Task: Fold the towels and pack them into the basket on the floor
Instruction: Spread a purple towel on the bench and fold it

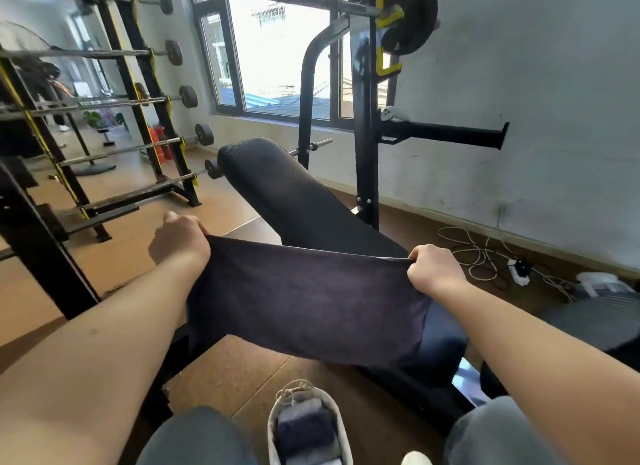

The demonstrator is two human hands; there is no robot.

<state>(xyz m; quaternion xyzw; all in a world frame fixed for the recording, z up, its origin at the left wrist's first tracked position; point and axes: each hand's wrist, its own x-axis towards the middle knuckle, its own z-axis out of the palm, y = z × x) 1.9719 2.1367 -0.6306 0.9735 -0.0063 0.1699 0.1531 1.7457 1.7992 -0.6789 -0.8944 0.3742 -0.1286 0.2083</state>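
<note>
Dark towel (304,302); left hand (180,239), right hand (433,267) clamped on top corners; basket (273,430) cut off below

1. Daylight pours through the window (277,49) well beyond the grip, blown out to near white, with little detail outside.
2. The left hand (180,243), pinching one corner of the towel (304,298), is backlit and its back is in shade. The right hand (433,269), pinching the other corner, is brightly lit.
3. Between the two hands, the towel reads almost black, with only a faint weave showing.
4. A soft sheen lies on the bench pad (277,187) just beyond the grip.
5. Wide-angle distortion bows the rack (138,118) left of the grip and the wall (554,118) to its right.
6. Below the grip, the forearms nearest the camera swell and go soft, and the basket (308,426) at the bottom edge is slightly blurred.
</note>
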